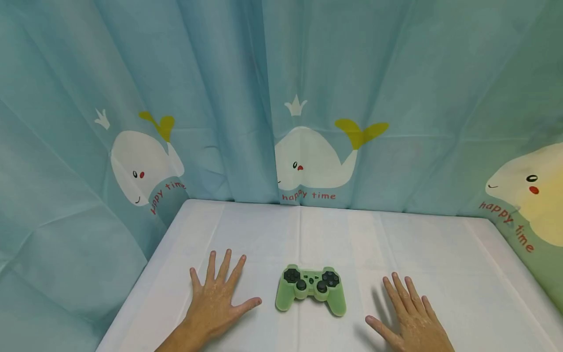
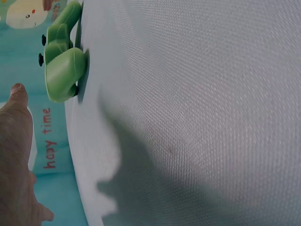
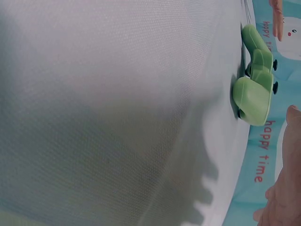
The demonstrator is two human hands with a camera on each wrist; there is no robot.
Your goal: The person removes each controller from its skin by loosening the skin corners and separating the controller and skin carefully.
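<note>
A green game controller [image 3: 254,96] lies on a white woven cloth [image 3: 117,84]. The right hand [image 3: 286,181] is near the controller without touching it, the left hand [image 3: 277,19] is beyond it, and a "happy time" curtain [image 3: 248,195] hangs behind it.

Red lowercase lettering [image 1: 309,195] reads "happy time" on the blue-green fabric curtain [image 1: 440,73], three times in the head view: beneath the left white cartoon whale [image 1: 142,151], the middle white cartoon whale [image 1: 316,164] and the pale cartoon whale [image 1: 547,200] at right. Both wrist views show "happy time" turned sideways. Any marks on the light-green game controller [image 1: 311,290] are too small to read.
</note>
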